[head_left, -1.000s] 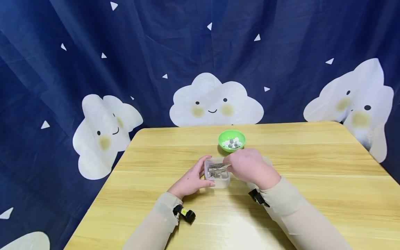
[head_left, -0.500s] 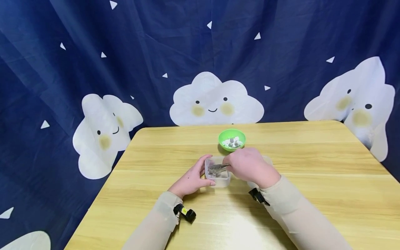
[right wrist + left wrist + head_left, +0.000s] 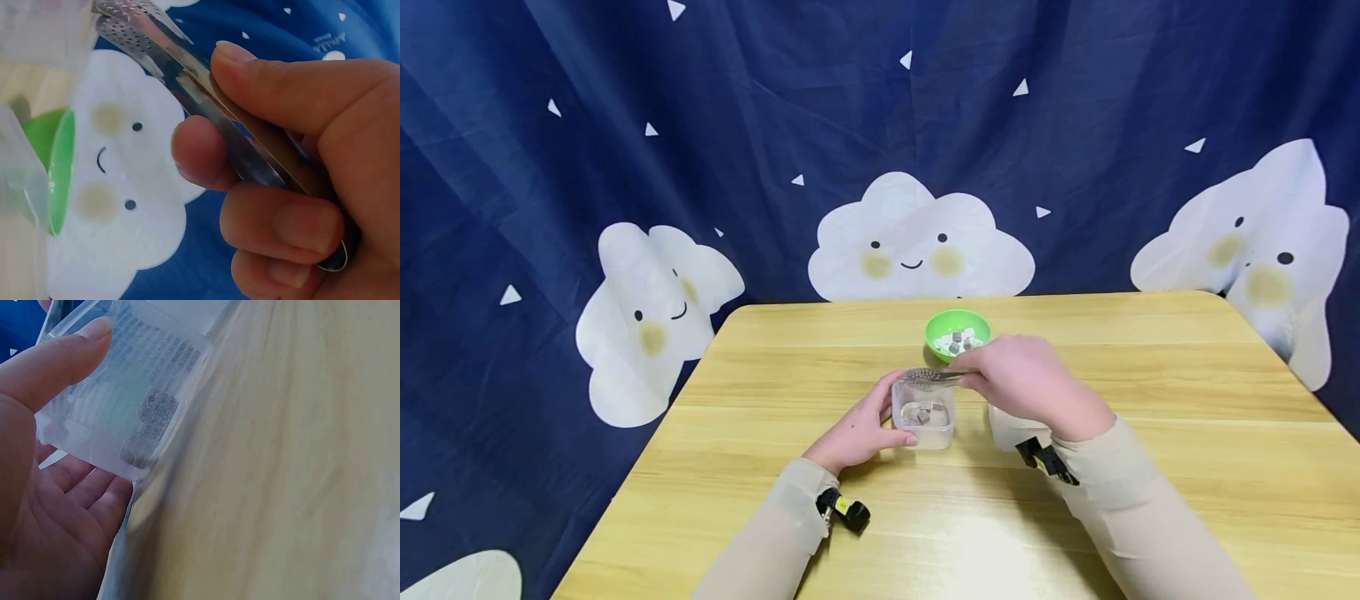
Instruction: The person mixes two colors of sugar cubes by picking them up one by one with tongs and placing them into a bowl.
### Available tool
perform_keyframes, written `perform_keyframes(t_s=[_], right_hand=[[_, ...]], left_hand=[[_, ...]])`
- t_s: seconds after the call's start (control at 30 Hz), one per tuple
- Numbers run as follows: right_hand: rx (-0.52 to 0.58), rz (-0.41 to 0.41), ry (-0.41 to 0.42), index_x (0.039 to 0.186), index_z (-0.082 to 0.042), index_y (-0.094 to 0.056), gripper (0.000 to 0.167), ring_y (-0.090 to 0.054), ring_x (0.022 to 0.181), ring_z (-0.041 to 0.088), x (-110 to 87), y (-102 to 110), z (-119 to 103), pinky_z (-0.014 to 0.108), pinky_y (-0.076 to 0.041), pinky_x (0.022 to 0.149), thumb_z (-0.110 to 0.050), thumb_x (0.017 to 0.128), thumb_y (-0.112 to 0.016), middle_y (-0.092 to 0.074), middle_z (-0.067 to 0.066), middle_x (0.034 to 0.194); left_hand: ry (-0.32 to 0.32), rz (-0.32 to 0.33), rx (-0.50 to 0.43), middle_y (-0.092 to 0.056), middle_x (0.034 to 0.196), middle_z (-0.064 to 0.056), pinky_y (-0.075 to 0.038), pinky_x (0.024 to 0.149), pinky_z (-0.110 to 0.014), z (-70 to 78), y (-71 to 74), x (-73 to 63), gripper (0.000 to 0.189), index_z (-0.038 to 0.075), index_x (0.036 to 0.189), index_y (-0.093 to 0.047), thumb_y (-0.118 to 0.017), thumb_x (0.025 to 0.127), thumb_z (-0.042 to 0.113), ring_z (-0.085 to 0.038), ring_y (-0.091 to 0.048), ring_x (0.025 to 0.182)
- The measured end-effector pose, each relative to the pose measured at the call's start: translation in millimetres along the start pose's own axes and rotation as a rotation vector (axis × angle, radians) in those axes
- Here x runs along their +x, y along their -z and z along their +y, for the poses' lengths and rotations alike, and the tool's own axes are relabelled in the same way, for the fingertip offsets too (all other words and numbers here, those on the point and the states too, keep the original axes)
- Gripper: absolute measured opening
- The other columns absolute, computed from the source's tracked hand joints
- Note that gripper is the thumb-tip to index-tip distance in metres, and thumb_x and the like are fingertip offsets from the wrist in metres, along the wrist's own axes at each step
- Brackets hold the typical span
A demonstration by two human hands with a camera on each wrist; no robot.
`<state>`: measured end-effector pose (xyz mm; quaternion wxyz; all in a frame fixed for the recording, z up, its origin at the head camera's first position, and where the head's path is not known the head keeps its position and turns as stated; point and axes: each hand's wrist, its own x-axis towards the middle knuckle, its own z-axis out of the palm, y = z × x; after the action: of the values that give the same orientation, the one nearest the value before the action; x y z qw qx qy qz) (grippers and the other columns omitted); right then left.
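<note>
My left hand point(image 3: 861, 429) grips a clear plastic container point(image 3: 931, 438), thumb on its near side and fingers round the far side. Several grey cubes point(image 3: 923, 414) lie on the container's floor; through its wall the left wrist view shows the speckled grey cubes point(image 3: 153, 422). My right hand point(image 3: 1026, 383) holds metal tongs point(image 3: 253, 156) between thumb and curled fingers. Their perforated heads point(image 3: 927, 379) are over the container's far rim, close together, with no cube showing between them.
Behind the container stands a green bowl point(image 3: 957, 322) with white and grey cubes. A second clear container point(image 3: 1011, 427) sits to the right, partly hidden under my right hand and wrist. A dark blue curtain point(image 3: 760, 100) with clouds hangs beyond the wooden table point(image 3: 760, 375).
The tongs have risen out of the container toward its far rim, and my right hand has moved up and right. The cubes inside now show more fully. My left hand stays in place.
</note>
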<state>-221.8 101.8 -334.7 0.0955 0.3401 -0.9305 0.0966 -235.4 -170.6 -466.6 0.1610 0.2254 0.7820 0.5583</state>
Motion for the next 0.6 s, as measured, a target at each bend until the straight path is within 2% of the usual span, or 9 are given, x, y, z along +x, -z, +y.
perform_keyframes(t_s=[0.1, 0.2, 0.3, 0.43, 0.6], right_hand=[[-0.002, 0.057, 0.002, 0.106, -0.026, -0.079, 0.017, -0.068, 0.071, 0.022, -1.7, 5.4, 5.9, 0.042, -0.048, 0.049, -0.022, 0.091, -0.077, -0.073, -0.005, 0.084], [-0.002, 0.097, -0.005, 0.109, -0.025, -0.078, 0.018, -0.068, 0.071, 0.023, -2.5, 8.4, 12.7, 0.043, -0.048, 0.048, -0.022, 0.091, -0.076, -0.073, -0.004, 0.084], [0.015, 0.104, -0.037, 0.113, -0.024, -0.078, 0.021, -0.071, 0.078, 0.027, -3.1, 11.0, 18.8, 0.045, -0.049, 0.051, -0.022, 0.093, -0.075, -0.076, -0.001, 0.092], [0.04, 0.108, -0.101, 0.116, -0.021, -0.077, 0.022, -0.072, 0.086, 0.029, -3.1, 11.5, 28.9, 0.049, -0.052, 0.057, -0.023, 0.094, -0.073, -0.076, 0.002, 0.102], [0.035, 0.131, -0.172, 0.116, -0.02, -0.077, 0.022, -0.072, 0.086, 0.031, -4.0, 7.1, 44.8, 0.051, -0.052, 0.058, -0.023, 0.095, -0.072, -0.076, 0.004, 0.103]], left_hand=[[-0.007, -0.003, -0.005, -0.037, 0.159, 0.0, -0.032, 0.115, -0.028, 0.6, 0.3, -0.6, 0.102, 0.03, 0.16, -0.019, -0.085, 0.083, 0.013, -0.012, -0.041, 0.141], [-0.013, -0.006, -0.01, -0.039, 0.158, -0.001, -0.034, 0.114, -0.027, 1.0, 0.3, -1.2, 0.103, 0.024, 0.161, -0.019, -0.084, 0.083, 0.011, -0.013, -0.042, 0.141], [-0.013, -0.006, -0.008, -0.04, 0.157, -0.001, -0.035, 0.113, -0.027, 1.4, 0.6, -1.5, 0.104, 0.019, 0.162, -0.016, -0.084, 0.083, 0.011, -0.012, -0.042, 0.14], [-0.014, 0.001, -0.002, -0.04, 0.156, -0.001, -0.035, 0.113, -0.026, 1.9, 0.5, -1.2, 0.105, 0.018, 0.162, -0.016, -0.085, 0.082, 0.011, -0.013, -0.043, 0.14], [-0.02, -0.007, -0.018, -0.042, 0.154, -0.004, -0.04, 0.11, -0.027, 1.3, -0.3, -1.2, 0.105, 0.016, 0.162, -0.016, -0.084, 0.082, 0.009, -0.016, -0.047, 0.137]])
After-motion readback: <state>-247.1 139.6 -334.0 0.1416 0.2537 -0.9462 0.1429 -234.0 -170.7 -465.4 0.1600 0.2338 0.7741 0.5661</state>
